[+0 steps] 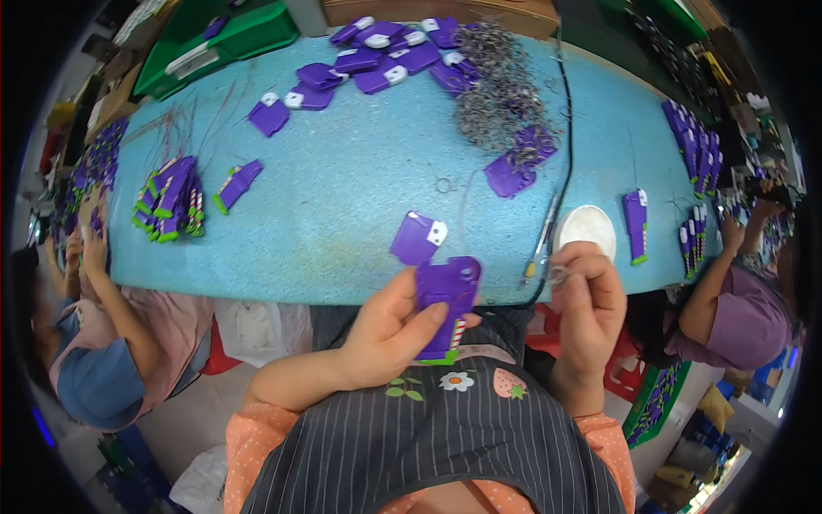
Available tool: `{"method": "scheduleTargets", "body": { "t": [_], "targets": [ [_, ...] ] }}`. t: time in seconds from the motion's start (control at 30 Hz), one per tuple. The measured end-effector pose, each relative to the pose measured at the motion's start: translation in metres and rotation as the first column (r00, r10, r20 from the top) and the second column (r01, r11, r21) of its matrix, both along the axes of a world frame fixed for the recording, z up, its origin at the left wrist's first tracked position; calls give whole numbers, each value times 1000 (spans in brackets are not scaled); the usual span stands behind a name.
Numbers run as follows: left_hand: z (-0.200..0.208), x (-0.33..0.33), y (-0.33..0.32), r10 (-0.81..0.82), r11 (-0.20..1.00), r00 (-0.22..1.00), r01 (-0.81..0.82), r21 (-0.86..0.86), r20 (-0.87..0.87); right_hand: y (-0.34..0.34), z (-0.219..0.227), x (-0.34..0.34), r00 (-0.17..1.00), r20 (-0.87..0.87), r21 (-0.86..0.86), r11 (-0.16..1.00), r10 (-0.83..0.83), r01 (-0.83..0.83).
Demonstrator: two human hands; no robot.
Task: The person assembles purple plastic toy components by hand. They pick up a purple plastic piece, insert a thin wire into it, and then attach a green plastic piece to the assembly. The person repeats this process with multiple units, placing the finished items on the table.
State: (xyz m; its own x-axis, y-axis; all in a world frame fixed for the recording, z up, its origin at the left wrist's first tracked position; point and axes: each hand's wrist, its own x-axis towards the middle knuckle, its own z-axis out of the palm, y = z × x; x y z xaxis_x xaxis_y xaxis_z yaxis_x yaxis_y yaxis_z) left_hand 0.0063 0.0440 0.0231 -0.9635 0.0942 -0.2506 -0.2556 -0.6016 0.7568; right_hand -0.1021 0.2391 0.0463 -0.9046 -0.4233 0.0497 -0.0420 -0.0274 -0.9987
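Observation:
My left hand (385,330) is closed around a purple plastic casing (447,287), its thumb across the front. The casing has a green end and a striped side edge, with a round hole at its far corner. Off to the right, my right hand (589,304) pinches a small grey wire-like piece (559,274) between thumb and fingers; its exact shape is unclear. Just beyond the left hand lies a loose purple cover (415,238) with a white tab. Near the right fingertips is a round white dish (586,228).
Purple covers (360,60) and a tangle of grey wire coils (498,86) lie at the back. Striped casings (171,199) are stacked left; one casing (635,226) lies right. A black cable (568,128) and a thin pen-like tool (539,244) run beside the dish. People work on both sides.

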Motion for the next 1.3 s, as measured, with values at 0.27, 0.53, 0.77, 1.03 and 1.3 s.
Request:
{"method": "scheduleTargets", "body": {
  "t": [0.27,0.53,0.77,1.03,1.3],
  "targets": [
    [4,2,-3,31,997,996,-37,-68,-78,-41,-19,17,925,204,-157,943,321,-293],
    [-4,4,-20,-334,847,942,316,-428,34,-32,3,-12,802,406,40,869,437,-494],
    [-11,20,-30,-308,949,939,291,-123,-153,-50,-29,-34,445,521,-337,654,729,-677],
    [-9,42,-28,55,998,979,-59,15,198,-83,-65,6,851,-391,591,804,350,-59],
    [-17,29,-13,2,1000,993,1,-28,119,-46,-32,9,848,275,-59,888,454,-456]
  ]
}}
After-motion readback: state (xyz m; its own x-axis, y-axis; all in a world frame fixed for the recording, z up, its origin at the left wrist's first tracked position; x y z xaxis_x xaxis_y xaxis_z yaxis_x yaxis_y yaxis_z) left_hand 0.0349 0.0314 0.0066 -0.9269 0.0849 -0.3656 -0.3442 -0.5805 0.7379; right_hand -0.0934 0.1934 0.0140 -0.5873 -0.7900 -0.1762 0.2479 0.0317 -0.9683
